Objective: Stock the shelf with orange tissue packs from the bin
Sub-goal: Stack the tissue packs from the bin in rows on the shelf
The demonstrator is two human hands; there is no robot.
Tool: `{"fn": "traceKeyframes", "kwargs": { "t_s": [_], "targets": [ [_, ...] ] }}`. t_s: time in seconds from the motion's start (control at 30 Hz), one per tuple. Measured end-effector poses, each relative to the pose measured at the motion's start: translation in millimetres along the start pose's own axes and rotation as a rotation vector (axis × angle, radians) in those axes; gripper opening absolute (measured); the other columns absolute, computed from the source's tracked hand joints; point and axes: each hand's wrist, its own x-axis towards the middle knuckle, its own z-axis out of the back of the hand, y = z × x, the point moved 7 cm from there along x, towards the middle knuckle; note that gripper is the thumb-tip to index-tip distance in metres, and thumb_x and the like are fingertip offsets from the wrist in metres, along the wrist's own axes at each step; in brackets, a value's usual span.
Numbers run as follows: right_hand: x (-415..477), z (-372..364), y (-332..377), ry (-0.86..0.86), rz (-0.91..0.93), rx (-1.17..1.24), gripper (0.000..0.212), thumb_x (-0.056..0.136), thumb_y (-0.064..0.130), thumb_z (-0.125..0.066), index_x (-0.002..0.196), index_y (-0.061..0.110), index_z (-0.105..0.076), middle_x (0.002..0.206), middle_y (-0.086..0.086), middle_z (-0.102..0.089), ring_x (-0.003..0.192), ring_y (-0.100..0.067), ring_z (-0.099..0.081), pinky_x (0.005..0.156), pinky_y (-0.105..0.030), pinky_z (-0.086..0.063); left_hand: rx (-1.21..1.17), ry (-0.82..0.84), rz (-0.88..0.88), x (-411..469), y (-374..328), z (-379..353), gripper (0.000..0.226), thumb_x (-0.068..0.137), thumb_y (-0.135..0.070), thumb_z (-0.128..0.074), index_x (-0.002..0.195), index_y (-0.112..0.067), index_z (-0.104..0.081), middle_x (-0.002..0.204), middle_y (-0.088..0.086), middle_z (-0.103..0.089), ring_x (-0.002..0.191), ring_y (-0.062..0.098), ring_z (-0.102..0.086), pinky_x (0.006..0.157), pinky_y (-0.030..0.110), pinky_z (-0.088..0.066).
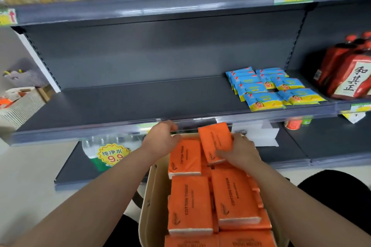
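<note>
Orange packs (232, 198) read "COTTON TISSUE", stacked in the beige bin (152, 202) at bottom center. Yellow burst tag (113, 154) lower left says "纯净水 9.9". Red bottle box (349, 78) at right reads "和其正". My right hand (240, 151) grips one orange pack (215, 140) w/ fingers curled round its lower edge, tilted up just above the bin. My left hand (160, 136) curls over the bin's far rim, by the shelf (120, 106) front edge. Blue/yellow packs (269, 88) sit at mid-right on the shelf.
</note>
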Motion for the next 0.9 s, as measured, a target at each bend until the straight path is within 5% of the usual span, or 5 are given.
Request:
{"fn": "traceKeyframes", "kwargs": {
  "t_s": [0.23,0.5,0.73,0.8,0.9],
  "targets": [
    [1,4,-23,0.104,-0.202,0.824,0.039,0.091,0.025,-0.061,0.127,0.016,-0.049,0.116,-0.006,-0.062,0.104,-0.028,-0.061,0.096,-0.048,-0.048,-0.001,0.094,0.054,-5,11,-16,0.035,0.092,-0.030,-0.057,0.124,-0.017,-0.055,0.119,0.001,-0.061,0.095,0.012,-0.055,0.079,0.026,-0.047],
    [-7,-2,-18,0.290,-0.240,1.022,0.018,0.099,0.020,-0.047,0.114,0.017,-0.056,0.106,-0.007,-0.068,0.099,-0.027,-0.065,0.095,-0.050,-0.049,0.084,0.206,0.122,-8,8,-24,0.034,0.093,-0.036,-0.052,0.118,-0.012,-0.052,0.101,0.003,-0.063,0.085,0.016,-0.060,0.070,0.030,-0.049],
    [-3,24,-18,-0.115,0.029,0.713,0.051,0.084,0.023,-0.069,0.130,0.023,-0.047,0.107,-0.001,-0.061,0.098,-0.022,-0.060,0.089,-0.039,-0.049,0.091,0.210,0.137,-14,3,-24,0.040,0.093,-0.039,-0.052,0.123,-0.013,-0.048,0.102,0.002,-0.059,0.087,0.015,-0.058,0.074,0.030,-0.051],
    [-6,37,-7,-0.235,0.207,0.490,0.055,0.079,0.022,-0.071,0.129,0.027,-0.049,0.089,0.010,-0.058,0.095,-0.021,-0.059,0.083,-0.035,-0.049,0.115,0.208,0.156,-15,6,-22,0.047,0.092,-0.043,-0.054,0.127,-0.012,-0.047,0.113,0.003,-0.061,0.093,0.017,-0.058,0.079,0.032,-0.052],
    [-11,37,12,-0.223,0.366,0.030,0.055,0.078,0.024,-0.065,0.131,0.029,-0.050,0.111,0.002,-0.058,0.110,-0.024,-0.053,0.090,-0.036,-0.045,0.266,0.296,0.201,-20,8,-23,0.053,0.088,-0.059,-0.051,0.114,-0.013,-0.052,0.095,-0.003,-0.060,0.089,0.016,-0.058,0.073,0.030,-0.047]
  ]
}}
